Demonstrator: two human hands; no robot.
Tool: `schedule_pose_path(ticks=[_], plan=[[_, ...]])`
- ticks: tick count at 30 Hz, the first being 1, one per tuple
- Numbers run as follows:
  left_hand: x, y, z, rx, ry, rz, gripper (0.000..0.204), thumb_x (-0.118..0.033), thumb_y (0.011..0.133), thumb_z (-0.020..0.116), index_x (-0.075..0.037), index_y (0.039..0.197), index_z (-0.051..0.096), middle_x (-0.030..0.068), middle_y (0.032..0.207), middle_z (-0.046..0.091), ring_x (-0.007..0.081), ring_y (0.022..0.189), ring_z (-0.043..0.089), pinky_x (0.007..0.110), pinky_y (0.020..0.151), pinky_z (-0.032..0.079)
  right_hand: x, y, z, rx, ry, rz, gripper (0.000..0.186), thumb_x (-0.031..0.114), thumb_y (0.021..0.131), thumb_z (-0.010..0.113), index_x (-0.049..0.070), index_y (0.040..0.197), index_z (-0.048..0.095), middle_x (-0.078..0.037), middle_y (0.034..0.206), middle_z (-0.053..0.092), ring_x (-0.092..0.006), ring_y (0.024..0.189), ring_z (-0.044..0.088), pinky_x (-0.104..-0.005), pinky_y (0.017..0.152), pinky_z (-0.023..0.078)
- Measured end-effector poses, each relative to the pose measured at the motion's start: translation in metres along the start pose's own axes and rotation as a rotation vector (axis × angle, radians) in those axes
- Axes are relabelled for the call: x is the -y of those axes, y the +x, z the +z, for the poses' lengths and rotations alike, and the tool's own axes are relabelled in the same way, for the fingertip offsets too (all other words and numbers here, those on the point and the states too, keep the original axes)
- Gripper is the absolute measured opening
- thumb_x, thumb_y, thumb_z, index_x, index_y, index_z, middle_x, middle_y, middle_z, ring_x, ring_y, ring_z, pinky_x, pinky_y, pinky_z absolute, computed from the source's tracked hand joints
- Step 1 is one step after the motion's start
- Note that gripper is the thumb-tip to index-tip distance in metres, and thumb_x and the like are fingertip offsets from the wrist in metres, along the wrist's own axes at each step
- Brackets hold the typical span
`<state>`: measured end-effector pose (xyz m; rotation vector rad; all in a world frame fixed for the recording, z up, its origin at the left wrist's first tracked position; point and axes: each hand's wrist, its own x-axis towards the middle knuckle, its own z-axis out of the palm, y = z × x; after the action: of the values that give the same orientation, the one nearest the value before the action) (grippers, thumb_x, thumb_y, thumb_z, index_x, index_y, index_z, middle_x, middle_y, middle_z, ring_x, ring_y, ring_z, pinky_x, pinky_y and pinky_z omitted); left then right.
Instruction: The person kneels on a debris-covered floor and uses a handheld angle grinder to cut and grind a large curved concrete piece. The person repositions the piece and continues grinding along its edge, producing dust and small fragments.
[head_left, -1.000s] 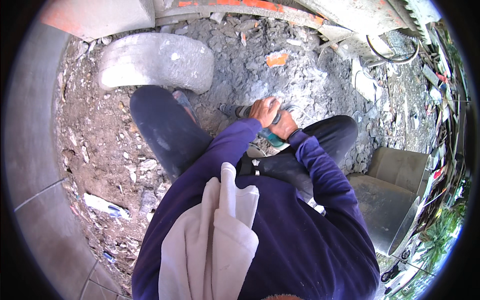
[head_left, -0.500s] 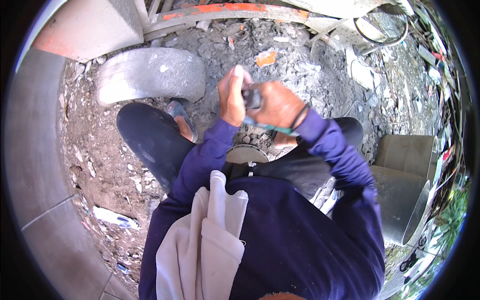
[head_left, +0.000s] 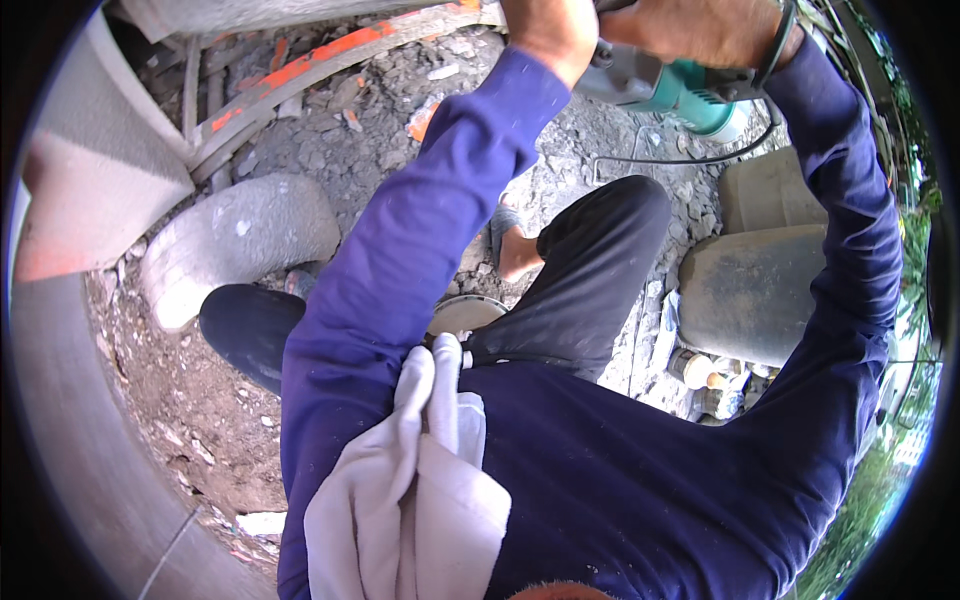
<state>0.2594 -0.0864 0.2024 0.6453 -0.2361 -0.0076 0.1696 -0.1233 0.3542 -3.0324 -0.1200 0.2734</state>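
Note:
At the top edge, my right hand (head_left: 700, 30) is closed over a green and grey corded power tool (head_left: 650, 88). The tool lies sideways under that hand, its rounded green end toward the right and a black cord curving below it. Its exact kind I cannot make out. My left hand (head_left: 552, 35) is beside the tool's grey end, and its fingers run out of the picture, so its hold is hidden. A black band circles my right wrist.
A dust-covered tyre (head_left: 235, 235) lies left of my knees on broken rubble. Beyond it runs a grey bar with orange paint (head_left: 290, 75). Grey buckets (head_left: 750, 290) lie at the right, near a small bottle (head_left: 690, 368). A pale cloth (head_left: 400, 500) hangs down my front.
Both hands have moved from in front of my knees up and right to the top edge. The green tool, mostly hidden before, now shows. The view has turned toward the right.

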Motion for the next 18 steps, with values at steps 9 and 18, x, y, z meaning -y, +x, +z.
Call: schedule_pose_path(ticks=[9, 18], plan=[[0.114, -0.019, -0.06, 0.315, 0.729, -0.343, 0.045, -0.043, 0.109, 0.053, 0.0, 0.119, 0.057, 0.0125, 0.112, 0.062, 0.0213, 0.103, 0.058, 0.035, 0.088, 0.048, -0.208, 0.094, 0.174, 0.141, 0.219, 0.475, 0.023, 0.017, 0.081, 0.074, -0.006, 0.083, 0.076, -0.013, 0.064, 0.07, -0.023, 0.049, 0.069, -0.0419, 0.04, 0.056], [-0.09, -0.071, -0.305, 0.025, 1.159, -0.815, 0.051, -0.049, 0.103, 0.066, -0.009, 0.136, 0.065, 0.0074, 0.124, 0.076, 0.0172, 0.111, 0.072, 0.033, 0.096, 0.051, -0.323, 0.07, 0.381, -0.059, 0.358, 0.705, 0.05, 0.033, 0.079, 0.076, -0.01, 0.106, 0.074, -0.032, 0.107, 0.074, -0.0413, 0.103, 0.075, -0.0429, 0.096, 0.059]])
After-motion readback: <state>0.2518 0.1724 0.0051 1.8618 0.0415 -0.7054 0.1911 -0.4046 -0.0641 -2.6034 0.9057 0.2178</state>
